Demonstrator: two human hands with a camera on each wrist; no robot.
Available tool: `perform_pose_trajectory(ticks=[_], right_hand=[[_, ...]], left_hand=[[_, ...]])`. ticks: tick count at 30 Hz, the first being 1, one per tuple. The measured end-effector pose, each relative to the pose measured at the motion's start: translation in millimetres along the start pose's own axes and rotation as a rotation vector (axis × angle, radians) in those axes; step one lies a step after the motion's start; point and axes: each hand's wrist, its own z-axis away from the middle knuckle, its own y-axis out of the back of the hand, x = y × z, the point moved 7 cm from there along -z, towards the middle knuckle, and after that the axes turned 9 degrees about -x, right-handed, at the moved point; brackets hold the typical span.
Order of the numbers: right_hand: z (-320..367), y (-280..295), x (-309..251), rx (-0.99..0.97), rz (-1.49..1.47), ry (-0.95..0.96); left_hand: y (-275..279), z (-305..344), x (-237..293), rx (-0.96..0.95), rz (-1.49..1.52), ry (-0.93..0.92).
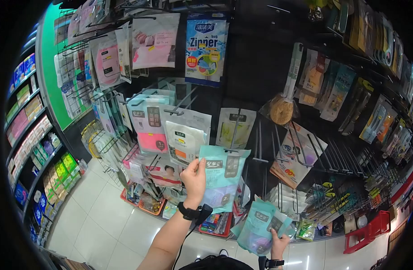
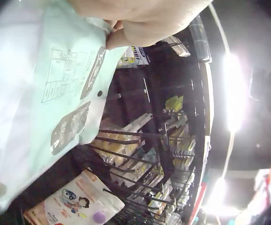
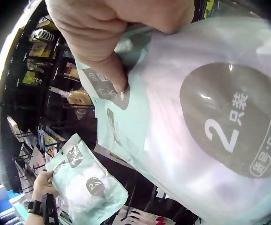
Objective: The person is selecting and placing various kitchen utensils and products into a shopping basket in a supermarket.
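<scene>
Two glossy mint plastic pouches (image 1: 224,183) (image 1: 258,228) (lilac, softly bulging middles), hands (image 1: 194,181) (image 1: 279,246) apart, each pinching one.

Black wall (image 1: 249,54), pale floor (image 1: 130,234)

We see a green panel (image 1: 53,94) between the wall and stocked shelves (image 1: 42,85) at left. The tiled floor shines with reflections; a red stool (image 1: 378,221) stands at right. Overhead, tube lights (image 2: 233,91) glow white.
</scene>
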Motion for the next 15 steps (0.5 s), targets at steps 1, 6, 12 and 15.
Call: perform_pose_trajectory(ticks=[1,6,12,15], right_hand=[[-6.0,-2.3,-2.6,0.011,0.036,0.102],[-13.8,-12.9,-17.8,-0.070,-0.053,-0.025],[-23.2,-12.1,-8.5,-0.075,-0.076,0.034],[-26.6,-10.2,1.6,-0.075,-0.083,0.049]], left_hand=[[-1.3,3.2,4.9,-0.004,-0.013,-0.023],[1.7,8.7,23.3,-0.069,0.023,-0.024],[4.7,8.9,23.0,-0.050,0.118,-0.033],[0.9,-2.8,19.4,-0.023,0.072,-0.018]])
